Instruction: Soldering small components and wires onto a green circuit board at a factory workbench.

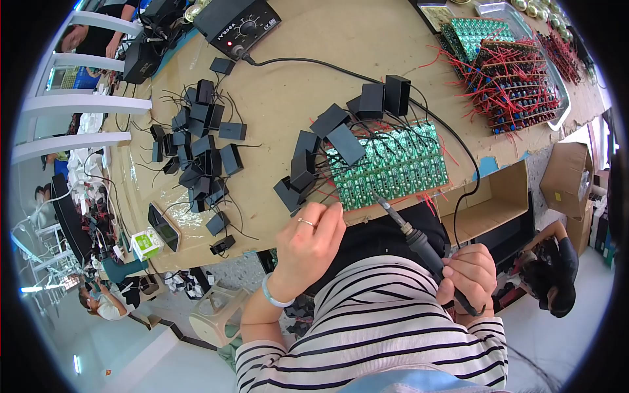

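A green circuit board panel (406, 160) lies at the table's near edge, with rows of small parts and red wires along its sides. My right hand (468, 278) is closed around the handle of a soldering iron (419, 242). The iron's tip points up and left, at the near part of the panel; whether it touches cannot be told. At the panel's near left corner my left hand (311, 239) is closed, fingers curled together; what they hold, if anything, is hidden. Several black rectangular boxes (346, 144) with black wires rest on and around the panel's far and left edges.
Left of the panel lies a heap of loose black boxes (200, 141) with wires. A black soldering station (239, 26) stands at the back, its cord running to the iron. Stacked wired boards (517, 85) sit on a tray at far right. A cardboard box (491, 200) stands beside the table.
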A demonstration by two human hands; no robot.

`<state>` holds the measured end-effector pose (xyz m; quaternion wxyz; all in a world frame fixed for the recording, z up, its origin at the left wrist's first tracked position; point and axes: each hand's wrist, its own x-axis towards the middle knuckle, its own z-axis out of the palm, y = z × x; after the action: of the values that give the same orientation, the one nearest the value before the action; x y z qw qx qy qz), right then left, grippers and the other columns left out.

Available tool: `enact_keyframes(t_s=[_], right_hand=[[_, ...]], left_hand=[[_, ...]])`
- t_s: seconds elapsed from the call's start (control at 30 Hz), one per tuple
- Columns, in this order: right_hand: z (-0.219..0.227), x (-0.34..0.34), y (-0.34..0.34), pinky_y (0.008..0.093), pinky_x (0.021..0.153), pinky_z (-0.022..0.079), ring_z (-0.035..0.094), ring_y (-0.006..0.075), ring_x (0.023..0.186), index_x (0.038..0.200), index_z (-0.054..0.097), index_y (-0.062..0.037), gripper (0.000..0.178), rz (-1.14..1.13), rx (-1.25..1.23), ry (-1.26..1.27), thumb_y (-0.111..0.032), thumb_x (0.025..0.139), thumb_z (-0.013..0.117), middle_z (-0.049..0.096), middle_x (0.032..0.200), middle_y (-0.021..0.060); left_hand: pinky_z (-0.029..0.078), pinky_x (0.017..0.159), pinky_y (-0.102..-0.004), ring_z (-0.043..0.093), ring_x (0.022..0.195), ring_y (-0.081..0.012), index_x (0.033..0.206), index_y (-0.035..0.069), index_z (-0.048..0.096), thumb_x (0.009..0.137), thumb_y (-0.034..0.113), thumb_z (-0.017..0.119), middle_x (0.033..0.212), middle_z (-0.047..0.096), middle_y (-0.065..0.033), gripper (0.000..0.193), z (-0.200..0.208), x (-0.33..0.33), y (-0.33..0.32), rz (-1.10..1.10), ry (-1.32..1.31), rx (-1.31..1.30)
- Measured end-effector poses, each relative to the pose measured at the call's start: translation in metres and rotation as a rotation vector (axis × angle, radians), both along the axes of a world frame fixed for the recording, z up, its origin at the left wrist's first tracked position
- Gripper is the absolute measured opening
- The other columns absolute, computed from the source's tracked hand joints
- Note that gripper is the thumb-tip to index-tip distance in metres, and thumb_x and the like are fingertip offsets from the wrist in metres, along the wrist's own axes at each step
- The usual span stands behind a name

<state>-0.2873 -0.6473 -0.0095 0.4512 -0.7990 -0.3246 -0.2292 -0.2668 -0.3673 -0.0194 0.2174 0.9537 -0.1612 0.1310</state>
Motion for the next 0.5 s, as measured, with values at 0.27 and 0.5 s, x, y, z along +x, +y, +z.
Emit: enact_keyframes(t_s=[0.27, 0.5], right_hand=[[-0.0008, 0.0001, -0.0008, 0.0323, 0.059, 0.055, 0.063, 0.0202, 0.062, 0.09, 0.065, -0.0013, 0.009, -0.03, 0.022, -0.005, -0.006, 0.086, 0.071, 0.069, 0.079, 0.0073], [-0.001, 0.002, 0.0013, 0.0329, 0.058, 0.055, 0.064, 0.0209, 0.062, 0.09, 0.065, -0.0006, 0.01, -0.025, 0.017, 0.001, -0.007, 0.086, 0.071, 0.068, 0.078, 0.0077]], left_hand=[[0.049, 0.055, -0.0321, 0.06, 0.059, -0.0193, 0.096, 0.007, 0.072, 0.085, 0.004, 0.077, 0.085, 0.062, -0.004, 0.012, 0.0003, -0.0002, -0.0022, 0.076, 0.038, -0.067], [0.05, 0.062, -0.033, 0.062, 0.072, -0.0224, 0.099, 0.006, 0.073, 0.084, 0.005, 0.079, 0.092, 0.063, -0.0071, 0.017, 0.0064, 0.0004, 0.0022, 0.095, 0.013, -0.046]])
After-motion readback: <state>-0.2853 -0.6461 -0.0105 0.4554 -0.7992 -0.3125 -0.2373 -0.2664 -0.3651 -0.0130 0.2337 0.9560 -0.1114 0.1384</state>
